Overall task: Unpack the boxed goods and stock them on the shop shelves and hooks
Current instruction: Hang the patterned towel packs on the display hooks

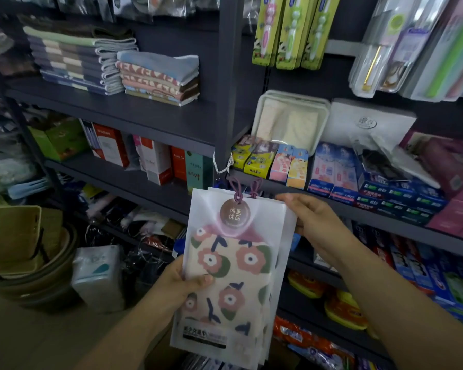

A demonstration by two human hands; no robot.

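I hold a small stack of frosted plastic packets (233, 265) upright in front of the dark shop shelving. Each holds a flower-patterned towel. The front packet has a round tag (234, 212) and purple hanging loops (235, 189) stick up at the top. My left hand (183, 283) grips the stack's lower left edge, thumb across the front. My right hand (309, 222) holds the upper right edge, fingers behind the packets. The loops reach the front edge of the toothpaste shelf (332, 206).
Folded towels (155, 76) lie stacked on the upper left shelf. Boxed goods (155, 161) stand below them. Toothpaste boxes (340, 172) fill the right shelf, and toothbrush packs (292, 30) hang above. Baskets (16, 239) and wrapped tissue packs (99, 276) sit on the floor at left.
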